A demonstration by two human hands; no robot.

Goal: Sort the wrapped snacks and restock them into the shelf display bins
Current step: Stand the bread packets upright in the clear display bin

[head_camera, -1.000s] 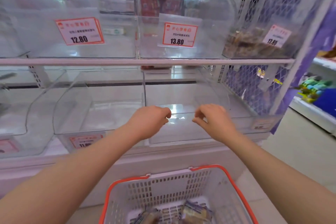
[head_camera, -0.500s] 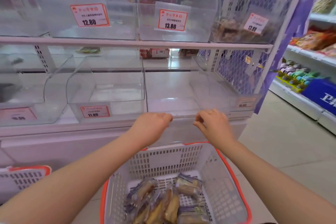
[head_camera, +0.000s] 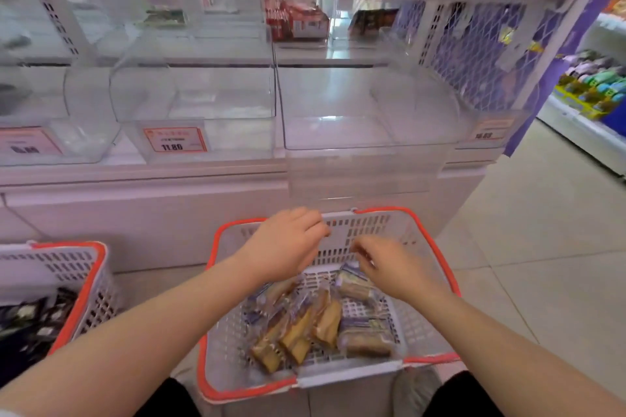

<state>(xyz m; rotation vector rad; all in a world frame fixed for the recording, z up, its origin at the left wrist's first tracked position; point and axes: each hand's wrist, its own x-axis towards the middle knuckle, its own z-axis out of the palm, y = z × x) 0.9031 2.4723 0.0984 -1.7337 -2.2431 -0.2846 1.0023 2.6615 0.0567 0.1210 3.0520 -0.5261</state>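
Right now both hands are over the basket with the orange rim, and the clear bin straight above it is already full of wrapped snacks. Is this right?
Not quite. The head view shows the clear bin above the basket holding nothing; the wrapped snacks lie in the basket. The left hand and right hand are indeed over it.

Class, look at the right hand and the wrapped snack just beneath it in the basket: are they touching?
Cannot tell. In the head view the right hand overlaps the wrapped snack in the basket, fingers curled downward, but motion blur hides any contact or gap.

open-topped basket (head_camera: 426, 237), snacks (head_camera: 305, 325) reachable
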